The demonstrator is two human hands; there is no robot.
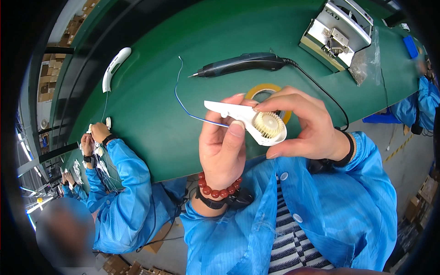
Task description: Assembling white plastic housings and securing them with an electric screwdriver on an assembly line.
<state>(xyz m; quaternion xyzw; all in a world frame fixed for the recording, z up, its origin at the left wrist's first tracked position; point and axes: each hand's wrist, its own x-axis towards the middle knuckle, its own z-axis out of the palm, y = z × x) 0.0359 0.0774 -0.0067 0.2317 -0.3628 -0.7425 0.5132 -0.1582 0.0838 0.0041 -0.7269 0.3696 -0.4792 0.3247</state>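
A worker in a blue jacket holds a white plastic housing (242, 112), fitted with a cream fan wheel (269, 125), just above the near edge of a green worktable (153, 119). The left hand (224, 142) is closed on the housing's middle, thumb in front and fingers behind. The right hand (309, 121) curves half-open about the broad end at four o'clock, a fingertip at its upper edge; whether the thumb bears on it cannot be told.

From the housing, a blue wire (176, 89) trails toward ten and eleven o'clock across the tabletop. A dark electric screwdriver (243, 64) lies at twelve, its cord (317, 83) running down behind the right wrist. Just beyond the right hand, at one o'clock, sits a yellow tape roll (264, 87), partly hidden by fingers. A boxy machine (337, 39) stands between one and two, a clear bag of small pieces (363, 71) beside it at two. A white curved shell (114, 68) rests at ten. At nine, a co-worker's hands (99, 132) work among white parts (99, 150); another person in blue (427, 98) appears near three.
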